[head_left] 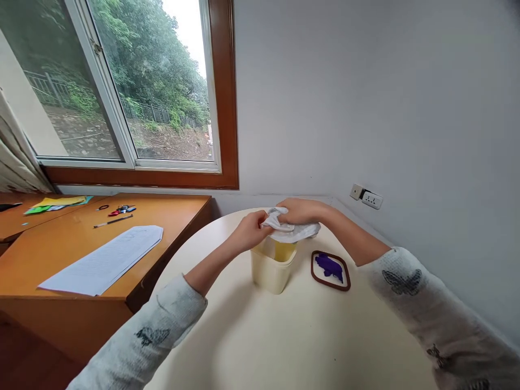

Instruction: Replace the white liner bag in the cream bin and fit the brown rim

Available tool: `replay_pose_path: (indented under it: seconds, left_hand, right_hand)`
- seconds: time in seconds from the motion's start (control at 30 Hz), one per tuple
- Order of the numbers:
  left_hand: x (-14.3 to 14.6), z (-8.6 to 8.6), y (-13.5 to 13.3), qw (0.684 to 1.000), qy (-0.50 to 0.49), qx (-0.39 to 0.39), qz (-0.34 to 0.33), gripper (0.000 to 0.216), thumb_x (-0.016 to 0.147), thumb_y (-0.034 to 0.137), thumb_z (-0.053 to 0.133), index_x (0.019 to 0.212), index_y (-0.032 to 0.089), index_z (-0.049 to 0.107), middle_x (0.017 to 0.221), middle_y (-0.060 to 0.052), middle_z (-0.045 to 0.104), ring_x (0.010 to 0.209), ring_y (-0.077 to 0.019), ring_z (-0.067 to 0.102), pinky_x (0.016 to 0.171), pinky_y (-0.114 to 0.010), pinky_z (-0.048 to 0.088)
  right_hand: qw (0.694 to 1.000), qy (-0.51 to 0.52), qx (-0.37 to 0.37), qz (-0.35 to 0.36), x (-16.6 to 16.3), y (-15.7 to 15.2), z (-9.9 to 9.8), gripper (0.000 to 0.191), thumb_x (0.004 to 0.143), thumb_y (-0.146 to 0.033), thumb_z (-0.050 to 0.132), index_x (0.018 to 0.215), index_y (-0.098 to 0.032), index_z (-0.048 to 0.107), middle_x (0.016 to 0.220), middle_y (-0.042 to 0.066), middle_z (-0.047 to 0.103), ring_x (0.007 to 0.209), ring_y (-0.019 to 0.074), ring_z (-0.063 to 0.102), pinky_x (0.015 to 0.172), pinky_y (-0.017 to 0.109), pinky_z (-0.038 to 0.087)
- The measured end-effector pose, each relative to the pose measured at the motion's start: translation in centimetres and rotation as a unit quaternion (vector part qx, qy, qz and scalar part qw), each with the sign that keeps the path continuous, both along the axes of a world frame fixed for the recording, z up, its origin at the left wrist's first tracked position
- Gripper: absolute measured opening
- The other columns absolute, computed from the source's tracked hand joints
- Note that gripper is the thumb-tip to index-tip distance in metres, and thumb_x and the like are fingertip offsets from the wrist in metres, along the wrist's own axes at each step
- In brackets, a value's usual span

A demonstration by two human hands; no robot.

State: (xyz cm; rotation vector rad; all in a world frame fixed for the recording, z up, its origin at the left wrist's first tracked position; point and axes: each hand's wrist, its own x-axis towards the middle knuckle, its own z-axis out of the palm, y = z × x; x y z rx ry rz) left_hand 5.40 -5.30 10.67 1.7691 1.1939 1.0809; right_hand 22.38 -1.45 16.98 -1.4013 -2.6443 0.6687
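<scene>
A small cream plastic bin stands on the round cream table. Over its rim lies a thin white plastic bag. My left hand is closed, pinching the bag's left edge just above the bin. My right hand is closed too, gripping the bunched bag at the far side of the rim. To the right of the bin lies a brown-rimmed lid with a purple shape on it.
A wooden desk at the left holds white sheets of paper, a pencil, scissors and coloured paper. A window is behind it. A wall socket sits on the right wall.
</scene>
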Motion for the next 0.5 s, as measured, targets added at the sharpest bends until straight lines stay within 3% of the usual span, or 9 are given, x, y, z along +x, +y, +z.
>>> replay_pose_path:
  seconds: [0.13, 0.2, 0.27, 0.37, 0.5]
  left_hand:
    - [-0.6, -0.7, 0.4, 0.996, -0.078, -0.037, -0.003, 0.012, 0.069, 0.026, 0.056, 0.069, 0.013, 0.057, 0.067, -0.002, 0.06, 0.065, -0.0146, 0.057, 0.062, -0.029, 0.049]
    - [-1.1, -1.0, 0.3, 0.986, -0.149, -0.072, -0.009, 0.015, 0.069, 0.025, 0.056, 0.075, 0.011, 0.06, 0.073, -0.005, 0.062, 0.071, -0.0157, 0.059, 0.069, -0.032, 0.05]
    - [-1.6, -1.1, 0.2, 0.97, -0.219, -0.106, -0.01, 0.02, 0.068, 0.023, 0.055, 0.082, 0.01, 0.061, 0.079, -0.006, 0.063, 0.074, -0.016, 0.059, 0.072, -0.032, 0.05]
    - [-2.2, -1.3, 0.3, 0.957, -0.256, -0.136, 0.016, 0.023, 0.069, 0.021, 0.053, 0.088, 0.009, 0.06, 0.08, -0.008, 0.063, 0.071, -0.016, 0.06, 0.068, -0.031, 0.052]
    - [-3.5, -1.8, 0.2, 0.96, -0.238, -0.143, 0.045, 0.023, 0.068, 0.016, 0.048, 0.088, 0.01, 0.058, 0.073, -0.007, 0.063, 0.063, -0.0152, 0.06, 0.062, -0.03, 0.052]
  right_hand:
    - [0.983, 0.137, -0.118, 0.018, 2.8, 0.0, -0.6, 0.06, 0.072, -0.051, 0.06, 0.125, -0.027, 0.045, 0.123, 0.004, 0.055, 0.099, 0.019, 0.057, 0.075, 0.024, 0.047]
    - [0.974, 0.166, -0.15, 0.027, 4.3, 0.1, -1.1, 0.074, 0.068, -0.05, 0.066, 0.132, -0.028, 0.037, 0.128, 0.005, 0.051, 0.106, 0.0193, 0.054, 0.081, 0.026, 0.046]
    - [0.973, 0.171, -0.15, 0.029, 5.5, 0.3, -1.9, 0.08, 0.061, -0.044, 0.073, 0.131, -0.026, 0.039, 0.124, 0.005, 0.053, 0.108, 0.0202, 0.052, 0.084, 0.027, 0.045]
    - [0.973, 0.178, -0.146, -0.007, 6.7, 0.7, -3.1, 0.07, 0.056, -0.038, 0.077, 0.119, -0.024, 0.052, 0.114, 0.005, 0.06, 0.102, 0.021, 0.056, 0.082, 0.027, 0.047]
    - [0.956, 0.2, -0.211, -0.033, 8.0, 0.9, -4.5, 0.046, 0.062, -0.039, 0.073, 0.102, -0.02, 0.062, 0.102, 0.004, 0.065, 0.088, 0.0188, 0.062, 0.071, 0.025, 0.05]
